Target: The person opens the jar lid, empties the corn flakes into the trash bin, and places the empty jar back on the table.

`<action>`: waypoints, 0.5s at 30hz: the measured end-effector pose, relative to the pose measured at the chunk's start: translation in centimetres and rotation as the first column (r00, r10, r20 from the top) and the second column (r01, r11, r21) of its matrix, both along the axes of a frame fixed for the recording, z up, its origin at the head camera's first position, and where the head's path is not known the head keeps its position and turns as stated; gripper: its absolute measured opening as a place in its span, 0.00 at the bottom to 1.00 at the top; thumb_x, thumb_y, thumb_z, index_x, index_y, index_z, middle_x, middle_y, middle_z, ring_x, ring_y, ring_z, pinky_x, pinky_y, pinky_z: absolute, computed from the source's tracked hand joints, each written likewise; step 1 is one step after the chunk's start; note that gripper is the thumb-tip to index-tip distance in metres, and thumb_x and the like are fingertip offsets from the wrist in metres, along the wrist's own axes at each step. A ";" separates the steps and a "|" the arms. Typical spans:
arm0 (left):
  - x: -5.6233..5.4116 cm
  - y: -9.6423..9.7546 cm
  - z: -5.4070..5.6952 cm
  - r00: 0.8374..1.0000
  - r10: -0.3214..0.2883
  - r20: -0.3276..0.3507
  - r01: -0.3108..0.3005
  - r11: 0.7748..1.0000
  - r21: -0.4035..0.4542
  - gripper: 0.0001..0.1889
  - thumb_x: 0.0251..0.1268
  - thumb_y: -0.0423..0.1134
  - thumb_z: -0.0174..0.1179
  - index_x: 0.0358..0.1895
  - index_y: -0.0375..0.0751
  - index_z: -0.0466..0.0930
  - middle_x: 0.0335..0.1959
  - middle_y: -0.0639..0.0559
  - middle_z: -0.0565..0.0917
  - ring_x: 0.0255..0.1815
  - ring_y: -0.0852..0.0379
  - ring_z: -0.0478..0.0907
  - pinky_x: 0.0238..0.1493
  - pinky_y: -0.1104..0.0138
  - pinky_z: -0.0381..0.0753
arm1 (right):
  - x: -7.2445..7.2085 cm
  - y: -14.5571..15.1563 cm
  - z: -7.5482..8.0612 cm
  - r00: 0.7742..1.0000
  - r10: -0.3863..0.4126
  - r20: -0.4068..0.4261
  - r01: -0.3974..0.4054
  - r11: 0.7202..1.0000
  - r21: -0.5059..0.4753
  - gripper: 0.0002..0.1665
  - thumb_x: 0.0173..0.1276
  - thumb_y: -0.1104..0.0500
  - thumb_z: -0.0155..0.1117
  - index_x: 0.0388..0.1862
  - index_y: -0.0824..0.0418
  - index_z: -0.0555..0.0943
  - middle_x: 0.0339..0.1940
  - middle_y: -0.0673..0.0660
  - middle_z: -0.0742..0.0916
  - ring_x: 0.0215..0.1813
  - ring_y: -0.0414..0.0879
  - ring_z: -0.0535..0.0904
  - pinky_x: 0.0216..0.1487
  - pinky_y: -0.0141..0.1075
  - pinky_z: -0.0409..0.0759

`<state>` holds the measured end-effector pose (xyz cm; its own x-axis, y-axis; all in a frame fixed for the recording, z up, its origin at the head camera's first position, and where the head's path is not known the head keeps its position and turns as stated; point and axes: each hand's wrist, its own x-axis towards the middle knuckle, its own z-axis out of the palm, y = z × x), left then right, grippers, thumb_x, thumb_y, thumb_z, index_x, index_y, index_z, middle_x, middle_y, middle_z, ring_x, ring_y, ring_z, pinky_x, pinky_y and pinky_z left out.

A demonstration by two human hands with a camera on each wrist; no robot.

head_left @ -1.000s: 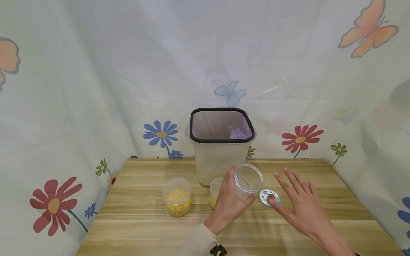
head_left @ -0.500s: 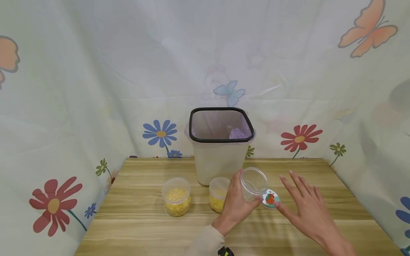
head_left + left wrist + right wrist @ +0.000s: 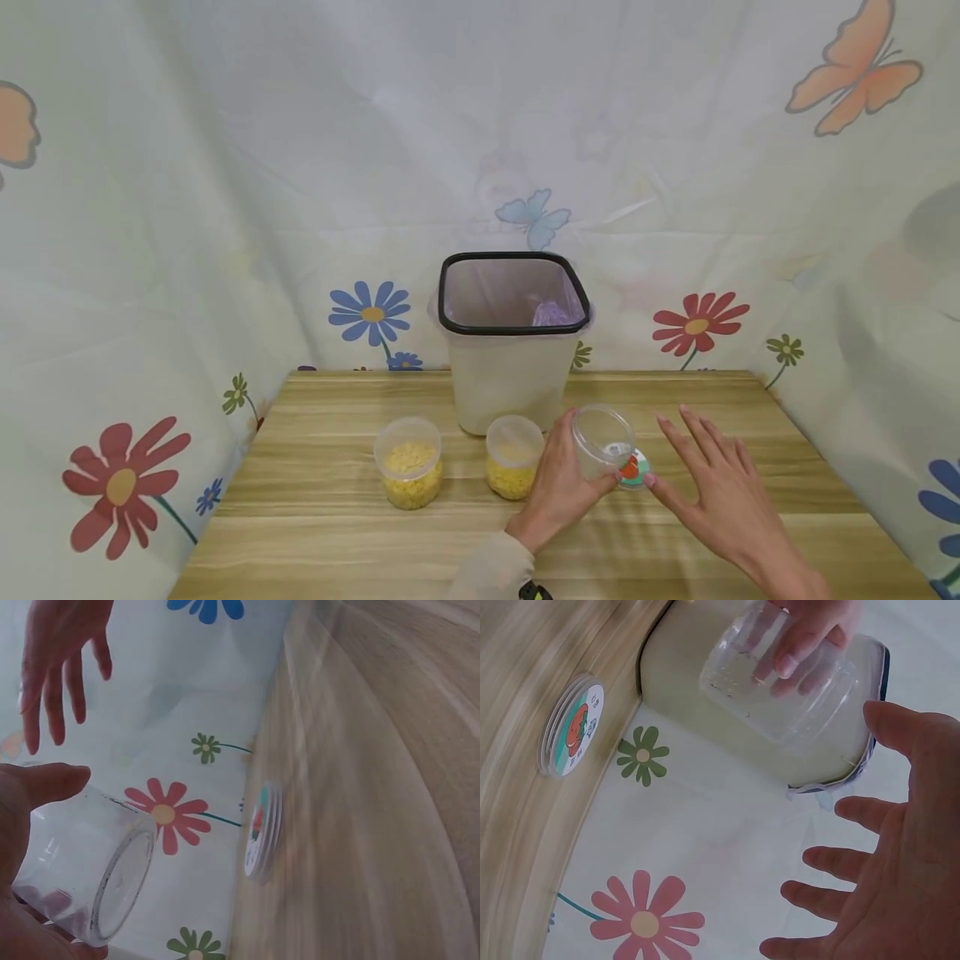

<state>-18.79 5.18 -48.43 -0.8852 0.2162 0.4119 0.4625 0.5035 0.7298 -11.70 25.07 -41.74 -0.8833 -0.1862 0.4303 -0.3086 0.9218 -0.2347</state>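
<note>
My left hand (image 3: 558,487) grips a clear plastic tub (image 3: 82,859) round its side, fingers on the far side and thumb on the near one. The tub is tilted and see-through, with a few small specks on its wall in the right wrist view. In the head view it partly overlaps a short stack of round lids (image 3: 574,727) on the table; the top lid bears a label with a red-orange fruit. To the right, my right hand (image 3: 723,500) hovers with spread fingers, holding nothing. Its thumb tip shows right by the lids' edge in the head view.
Two similar tubs with yellow bits, a left one (image 3: 411,475) and a middle one (image 3: 513,467), stand on the wooden table (image 3: 330,550). Behind them rises a pale bin (image 3: 510,375) with a black rim and purple liner. A flower-printed curtain (image 3: 247,208) encloses the back and sides.
My left hand has moved right and a little nearer with the tub, from beside the lids to overlapping them. The middle tub of yellow bits shows more fully. My right hand has shifted only slightly.
</note>
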 end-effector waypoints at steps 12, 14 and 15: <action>-0.6 0.1 -2.2 0.994 -0.013 0.113 0.025 0.994 -0.105 0.53 0.48 0.52 0.74 0.76 0.44 0.53 0.70 0.48 0.69 0.68 0.50 0.71 0.67 0.57 0.74 | -0.2 -0.3 -0.7 0.998 -0.027 0.055 0.027 1.000 -0.008 0.47 0.65 0.37 0.63 0.79 0.44 0.57 0.79 0.62 0.63 0.75 0.67 0.58 0.67 0.73 0.53; -0.7 0.5 -2.4 0.994 -0.015 0.106 0.027 0.993 -0.114 0.53 0.47 0.52 0.74 0.75 0.44 0.53 0.70 0.48 0.69 0.68 0.50 0.71 0.66 0.57 0.75 | -0.1 0.0 -0.7 0.998 -0.034 0.060 0.034 0.999 -0.005 0.47 0.66 0.37 0.62 0.79 0.44 0.57 0.79 0.62 0.63 0.75 0.67 0.57 0.67 0.73 0.52; -0.7 0.6 -2.5 0.994 -0.014 0.104 0.026 0.993 -0.116 0.53 0.47 0.52 0.75 0.75 0.43 0.53 0.69 0.48 0.69 0.67 0.50 0.72 0.66 0.57 0.75 | 0.0 0.1 -0.6 0.997 -0.036 0.063 0.037 0.999 -0.006 0.47 0.66 0.37 0.62 0.79 0.44 0.56 0.79 0.62 0.62 0.75 0.67 0.57 0.68 0.74 0.51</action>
